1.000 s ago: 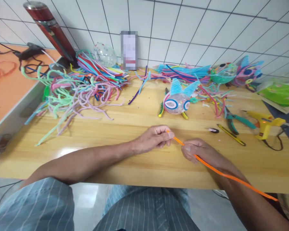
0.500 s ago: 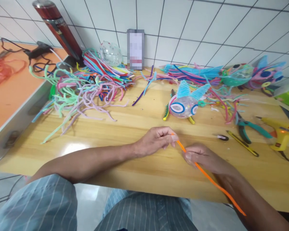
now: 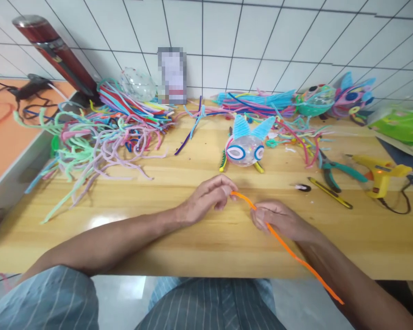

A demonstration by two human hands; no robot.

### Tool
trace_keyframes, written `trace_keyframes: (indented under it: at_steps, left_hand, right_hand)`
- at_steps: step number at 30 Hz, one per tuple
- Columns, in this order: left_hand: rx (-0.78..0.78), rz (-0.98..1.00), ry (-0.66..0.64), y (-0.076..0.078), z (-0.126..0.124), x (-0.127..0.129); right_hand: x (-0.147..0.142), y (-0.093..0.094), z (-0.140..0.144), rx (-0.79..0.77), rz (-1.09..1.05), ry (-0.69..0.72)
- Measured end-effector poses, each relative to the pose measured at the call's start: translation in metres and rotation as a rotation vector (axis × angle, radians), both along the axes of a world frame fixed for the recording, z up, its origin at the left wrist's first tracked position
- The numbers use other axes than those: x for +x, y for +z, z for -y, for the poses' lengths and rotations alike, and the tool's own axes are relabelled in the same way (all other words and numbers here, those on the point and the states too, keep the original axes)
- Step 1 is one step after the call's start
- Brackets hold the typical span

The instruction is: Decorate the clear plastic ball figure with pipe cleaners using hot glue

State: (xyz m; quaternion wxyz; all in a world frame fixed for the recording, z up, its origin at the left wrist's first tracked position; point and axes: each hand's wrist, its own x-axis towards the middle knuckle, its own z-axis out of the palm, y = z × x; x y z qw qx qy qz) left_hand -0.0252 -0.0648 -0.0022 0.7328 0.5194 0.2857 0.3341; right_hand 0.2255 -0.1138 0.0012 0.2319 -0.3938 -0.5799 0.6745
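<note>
My left hand (image 3: 208, 197) pinches the near tip of a long orange pipe cleaner (image 3: 289, 250) above the wooden table (image 3: 199, 238). My right hand (image 3: 280, 220) grips the same pipe cleaner a short way along it. The rest of the strand trails down to the right over my right forearm and past the table's front edge. The short stretch between my hands bends slightly. Just beyond my hands stands a clear ball fish (image 3: 243, 149) with blue fins and ringed eyes.
A big heap of coloured pipe cleaners (image 3: 103, 130) covers the back left, with more strands (image 3: 258, 100) along the wall. Pliers (image 3: 333, 172), a yellow-black tool (image 3: 330, 193) and a yellow glue gun (image 3: 378, 174) lie at right. Two finished fish (image 3: 333, 101) sit far right. A red flask (image 3: 53, 50) leans at left.
The view has shifted a little. My hands have kept their grip on the orange pipe cleaner, and the stretch between them has curved; the trailing end has swung nearer to my body.
</note>
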Motion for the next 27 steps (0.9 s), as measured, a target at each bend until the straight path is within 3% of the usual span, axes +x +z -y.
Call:
trace_keyframes:
  at_steps: [4,12,18,23,27]
  left_hand:
    - [0.25,-0.16,0.014,0.003,0.002,-0.003]
    - [0.547,-0.219,-0.004,-0.012,0.007,0.002]
    - [0.713,-0.309,0.071,-0.016,0.008,-0.001]
    - [0.892,-0.26,0.128,-0.018,0.007,-0.002]
    - [0.905,-0.269,0.113,-0.018,0.007,-0.001]
  right_hand:
    - [0.0,0.0,0.0,-0.032,-0.033,-0.032]
    - [-0.018,0.004,-0.002,-0.011,0.006,-0.112]
    - [-0.021,0.003,0.001,-0.012,0.064,-0.239]
    - [-0.023,0.006,0.001,-0.004,0.088,-0.221]
    - [-0.026,0.008,0.0,0.055,0.123,-0.215]
